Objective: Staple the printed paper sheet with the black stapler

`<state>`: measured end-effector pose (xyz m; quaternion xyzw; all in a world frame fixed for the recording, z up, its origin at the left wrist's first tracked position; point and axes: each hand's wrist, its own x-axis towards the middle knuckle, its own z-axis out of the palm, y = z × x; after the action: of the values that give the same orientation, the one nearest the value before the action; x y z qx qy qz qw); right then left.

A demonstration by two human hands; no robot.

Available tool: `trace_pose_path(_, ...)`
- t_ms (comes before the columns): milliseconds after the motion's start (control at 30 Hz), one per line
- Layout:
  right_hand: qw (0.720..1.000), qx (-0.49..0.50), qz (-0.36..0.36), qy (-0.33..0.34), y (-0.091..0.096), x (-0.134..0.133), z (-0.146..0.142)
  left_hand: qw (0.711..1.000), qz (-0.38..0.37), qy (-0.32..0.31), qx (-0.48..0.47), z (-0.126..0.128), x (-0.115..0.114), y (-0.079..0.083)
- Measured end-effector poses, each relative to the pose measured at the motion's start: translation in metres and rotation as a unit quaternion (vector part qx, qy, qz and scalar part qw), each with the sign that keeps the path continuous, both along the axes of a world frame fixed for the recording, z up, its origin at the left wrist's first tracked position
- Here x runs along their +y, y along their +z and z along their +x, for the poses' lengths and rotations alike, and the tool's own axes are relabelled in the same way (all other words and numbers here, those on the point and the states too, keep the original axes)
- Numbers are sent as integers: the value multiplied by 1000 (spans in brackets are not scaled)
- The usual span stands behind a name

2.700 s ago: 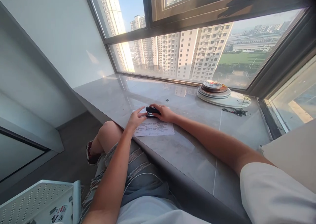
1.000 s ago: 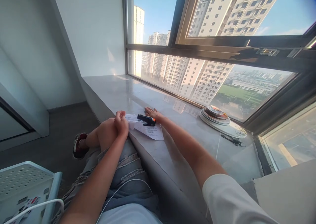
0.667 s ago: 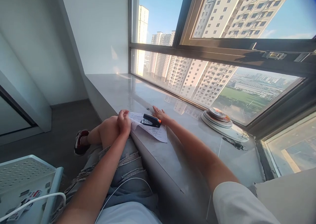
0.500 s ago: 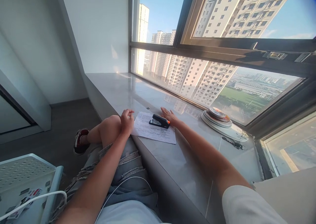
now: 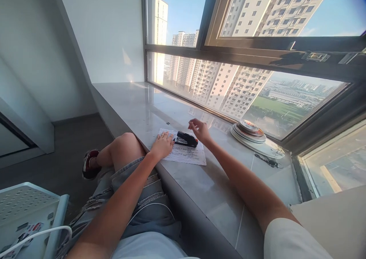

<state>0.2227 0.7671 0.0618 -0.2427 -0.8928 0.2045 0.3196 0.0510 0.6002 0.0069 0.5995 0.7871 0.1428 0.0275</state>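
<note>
Printed sheets of paper [image 5: 185,157] lie on the grey windowsill, with a black stapler [image 5: 186,140] on top. An orange-red spot marks the stapler's right end. My left hand [image 5: 162,144] rests flat on the left part of the paper, fingers stretched, its fingertips near the stapler's left end. Just above and behind the stapler, my right hand [image 5: 201,131] hovers with loosely bent fingers and nothing visible in them. A small dark piece [image 5: 168,123], too small to name, lies on the sill beyond the paper.
Stacked plates [image 5: 248,133] stand by the window at the right, with a dark, cord-like object [image 5: 268,160] in front. A white perforated cart [image 5: 31,202] is at lower left, with a white cable [image 5: 37,234] over it. My bent knee touches the sill's front side.
My left hand has moved from the sill's edge onto the paper and flattened. My right hand has lifted off the sill, its fingers now bent. The view has shifted slightly.
</note>
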Motion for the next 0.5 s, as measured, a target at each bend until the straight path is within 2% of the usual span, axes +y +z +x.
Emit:
trace_pose_path(33, 998, -30, 11, 53, 4, -10, -4, 1000, -2, 2, 5, -1, 0, 0)
trace_pose_path(100, 988, -117, 48, 94, 6, -28, -12, 1000, -1, 4, 11, 0, 0, 1)
trace_pose_path(200, 972, -215, 82, 46, 3, -35, -17, 1000, 4, 7, 8, 2, 0, 1)
trace_pose_path(267, 973, -216, 77, -7, 3, -22, -12, 1000, 3, 9, 4, 2, 1, 1)
trace_pose_path(400, 977, -170, 68, -106, 7, 30, 14, 1000, 5, 11, -9, 2, 1, 1)
trace_pose_path(500, 965, -208, 100, -122, 7, 62, 33, 999, 29, 17, -20, 2, 1, 0)
